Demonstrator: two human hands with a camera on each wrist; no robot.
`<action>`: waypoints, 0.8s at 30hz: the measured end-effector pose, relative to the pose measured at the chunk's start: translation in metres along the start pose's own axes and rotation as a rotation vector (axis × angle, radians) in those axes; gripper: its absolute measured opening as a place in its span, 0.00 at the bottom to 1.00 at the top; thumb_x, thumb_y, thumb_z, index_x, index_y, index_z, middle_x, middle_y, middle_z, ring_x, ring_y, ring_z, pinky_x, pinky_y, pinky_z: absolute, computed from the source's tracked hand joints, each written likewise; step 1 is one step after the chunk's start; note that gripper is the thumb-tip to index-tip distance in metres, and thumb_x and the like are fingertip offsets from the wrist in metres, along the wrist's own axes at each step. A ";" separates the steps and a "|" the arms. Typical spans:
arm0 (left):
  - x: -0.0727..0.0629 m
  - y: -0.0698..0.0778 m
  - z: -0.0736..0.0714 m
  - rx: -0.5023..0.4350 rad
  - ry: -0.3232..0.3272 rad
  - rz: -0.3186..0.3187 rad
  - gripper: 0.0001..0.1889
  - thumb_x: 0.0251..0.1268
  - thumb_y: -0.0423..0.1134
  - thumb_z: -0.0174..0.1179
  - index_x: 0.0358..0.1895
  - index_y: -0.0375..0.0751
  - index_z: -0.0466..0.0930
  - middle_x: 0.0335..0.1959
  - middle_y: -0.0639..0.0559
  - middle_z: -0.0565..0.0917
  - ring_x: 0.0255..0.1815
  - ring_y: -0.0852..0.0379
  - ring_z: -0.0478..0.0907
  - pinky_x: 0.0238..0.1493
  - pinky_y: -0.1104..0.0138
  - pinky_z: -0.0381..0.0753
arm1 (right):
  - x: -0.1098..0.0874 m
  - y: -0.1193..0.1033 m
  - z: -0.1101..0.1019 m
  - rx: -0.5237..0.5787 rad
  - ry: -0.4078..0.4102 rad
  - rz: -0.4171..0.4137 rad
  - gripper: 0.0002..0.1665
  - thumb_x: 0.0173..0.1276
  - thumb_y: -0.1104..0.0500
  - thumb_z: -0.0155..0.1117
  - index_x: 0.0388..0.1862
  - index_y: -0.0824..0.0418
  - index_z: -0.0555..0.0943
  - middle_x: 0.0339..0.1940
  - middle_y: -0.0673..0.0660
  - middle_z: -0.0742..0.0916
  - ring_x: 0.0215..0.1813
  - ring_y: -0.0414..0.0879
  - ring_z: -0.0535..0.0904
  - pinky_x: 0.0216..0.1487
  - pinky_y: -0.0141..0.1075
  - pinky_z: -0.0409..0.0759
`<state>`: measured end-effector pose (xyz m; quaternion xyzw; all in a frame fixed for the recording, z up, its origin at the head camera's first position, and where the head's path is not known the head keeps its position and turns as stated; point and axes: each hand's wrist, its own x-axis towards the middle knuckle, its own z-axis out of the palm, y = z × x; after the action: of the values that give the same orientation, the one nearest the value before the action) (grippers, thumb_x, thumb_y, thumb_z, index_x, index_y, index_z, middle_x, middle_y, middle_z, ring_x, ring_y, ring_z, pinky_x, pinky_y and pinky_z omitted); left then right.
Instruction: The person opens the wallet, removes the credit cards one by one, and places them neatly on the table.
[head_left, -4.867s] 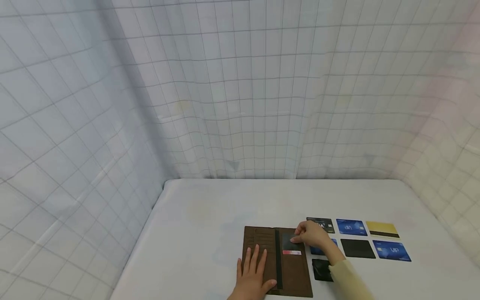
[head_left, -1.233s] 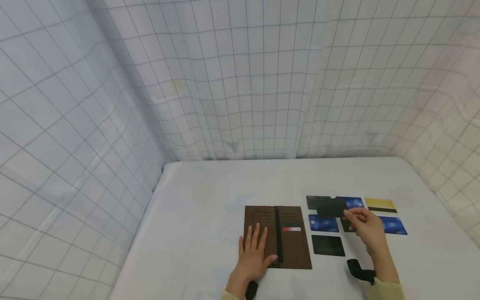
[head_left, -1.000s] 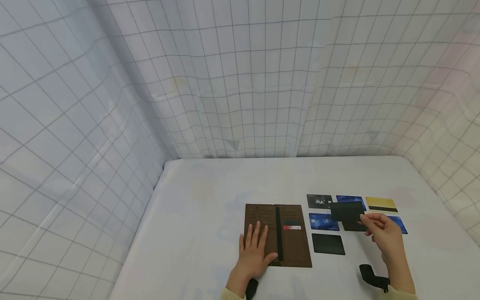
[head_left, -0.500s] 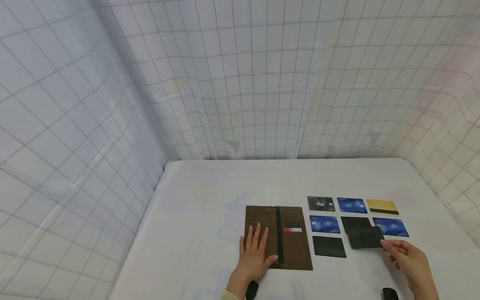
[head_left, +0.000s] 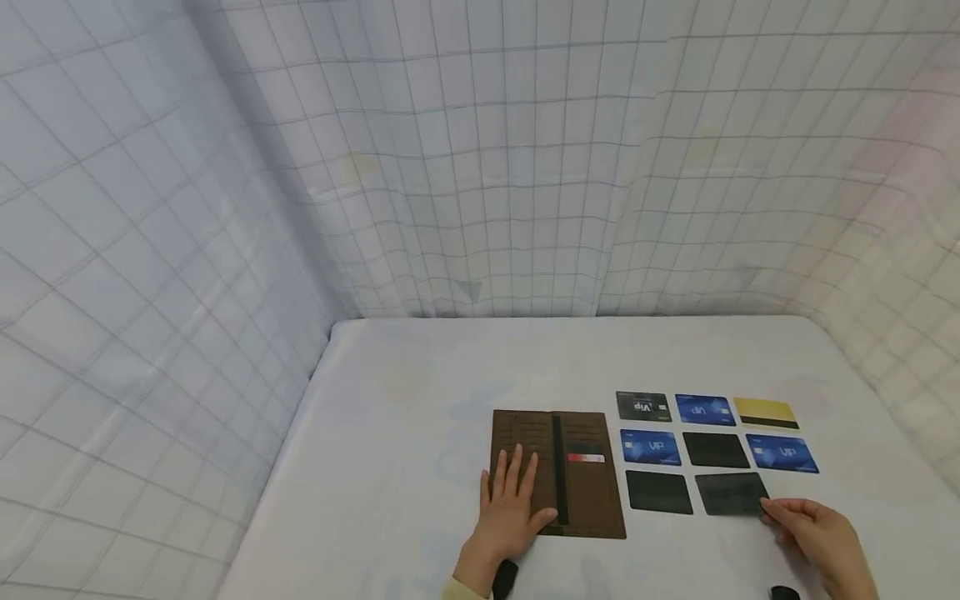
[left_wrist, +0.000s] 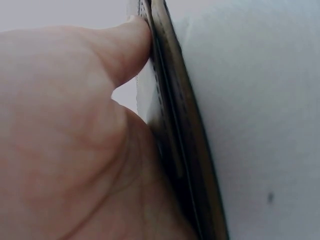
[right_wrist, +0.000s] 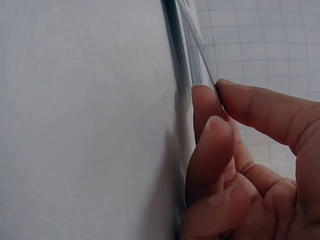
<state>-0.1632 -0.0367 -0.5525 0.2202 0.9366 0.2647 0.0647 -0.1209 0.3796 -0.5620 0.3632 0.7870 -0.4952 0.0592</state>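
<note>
A brown wallet [head_left: 596,504] lies spread flat on the white table, a red-and-white card edge showing in one of its right-hand slots. My left hand [head_left: 504,517] rests on its left half with straight, spread fingers; in the left wrist view the thumb [left_wrist: 132,47] touches the wallet's edge [left_wrist: 182,125]. Between right thumb and index finger I pinch the right edge of a black card [head_left: 731,494], tilted slightly in the right wrist view. The right hand [head_left: 817,533] is low over the table. Left of that card lies another black card [head_left: 658,492].
Further cards lie in rows: a dark VIP card [head_left: 642,407], a blue card [head_left: 705,410], a yellow card [head_left: 767,412], then a blue VIP card [head_left: 649,447], a black card [head_left: 716,450] and another blue card [head_left: 782,453]. Gridded white curtains [head_left: 480,167] surround the table.
The right hand drew a black card out of the wallet's right side, carried it right over the other cards and lowered it to the front row. The left hand stayed on the wallet.
</note>
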 end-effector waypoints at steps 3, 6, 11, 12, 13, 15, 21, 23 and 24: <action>0.000 0.001 0.000 0.002 -0.005 -0.010 0.40 0.69 0.60 0.46 0.75 0.42 0.44 0.76 0.40 0.40 0.74 0.39 0.33 0.63 0.38 0.33 | 0.002 0.003 0.002 -0.050 0.014 -0.006 0.32 0.58 0.42 0.70 0.42 0.71 0.79 0.24 0.52 0.82 0.29 0.50 0.74 0.29 0.41 0.70; -0.001 0.003 -0.001 0.018 -0.028 -0.042 0.40 0.69 0.60 0.47 0.75 0.41 0.45 0.76 0.41 0.41 0.74 0.40 0.33 0.64 0.39 0.33 | 0.003 0.004 0.004 -0.090 0.013 -0.018 0.31 0.60 0.43 0.68 0.42 0.72 0.79 0.25 0.53 0.83 0.30 0.50 0.74 0.29 0.41 0.71; -0.002 0.008 -0.005 0.036 -0.048 -0.056 0.41 0.68 0.60 0.48 0.75 0.42 0.46 0.76 0.41 0.42 0.74 0.40 0.35 0.65 0.40 0.35 | 0.000 0.004 0.008 -0.141 0.055 0.001 0.26 0.62 0.48 0.67 0.39 0.73 0.78 0.23 0.54 0.82 0.29 0.50 0.74 0.28 0.40 0.71; -0.002 0.008 -0.004 0.034 -0.049 -0.052 0.41 0.68 0.60 0.48 0.75 0.42 0.46 0.76 0.41 0.42 0.74 0.40 0.35 0.65 0.40 0.35 | -0.001 0.004 0.009 -0.149 0.061 0.009 0.25 0.63 0.49 0.67 0.39 0.73 0.78 0.23 0.54 0.82 0.29 0.50 0.74 0.28 0.41 0.71; -0.002 0.009 -0.004 0.030 -0.047 -0.046 0.41 0.68 0.60 0.48 0.75 0.42 0.45 0.76 0.41 0.42 0.74 0.40 0.35 0.65 0.39 0.35 | -0.001 0.004 0.009 -0.158 0.065 0.018 0.25 0.63 0.49 0.67 0.39 0.73 0.78 0.23 0.54 0.81 0.29 0.51 0.74 0.28 0.41 0.71; -0.003 0.007 0.000 0.020 -0.026 -0.028 0.41 0.68 0.61 0.47 0.75 0.43 0.45 0.76 0.41 0.41 0.74 0.40 0.34 0.64 0.39 0.34 | -0.003 0.004 0.009 -0.176 0.070 0.029 0.24 0.64 0.50 0.66 0.38 0.73 0.78 0.23 0.55 0.81 0.29 0.51 0.73 0.29 0.41 0.71; -0.002 -0.002 0.009 0.032 0.008 -0.013 0.41 0.68 0.62 0.44 0.76 0.44 0.44 0.76 0.42 0.40 0.74 0.40 0.33 0.63 0.38 0.34 | 0.000 0.002 0.010 -0.200 0.055 0.028 0.25 0.64 0.49 0.65 0.38 0.72 0.78 0.23 0.55 0.80 0.29 0.51 0.73 0.29 0.41 0.72; 0.000 -0.002 0.009 0.040 0.001 -0.020 0.41 0.69 0.62 0.44 0.76 0.44 0.44 0.76 0.42 0.40 0.74 0.40 0.32 0.63 0.38 0.34 | 0.002 0.001 0.010 -0.213 0.051 0.015 0.24 0.64 0.49 0.65 0.37 0.72 0.78 0.23 0.55 0.80 0.28 0.50 0.73 0.28 0.40 0.72; 0.000 -0.003 0.010 0.043 0.005 -0.017 0.41 0.69 0.62 0.44 0.76 0.44 0.44 0.76 0.41 0.40 0.74 0.40 0.32 0.63 0.38 0.34 | 0.002 0.000 0.010 -0.222 0.051 0.010 0.24 0.64 0.49 0.65 0.37 0.72 0.78 0.23 0.56 0.80 0.28 0.50 0.73 0.28 0.40 0.72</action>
<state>-0.1621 -0.0342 -0.5620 0.2127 0.9442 0.2443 0.0598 -0.1248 0.3724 -0.5681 0.3709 0.8364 -0.3953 0.0815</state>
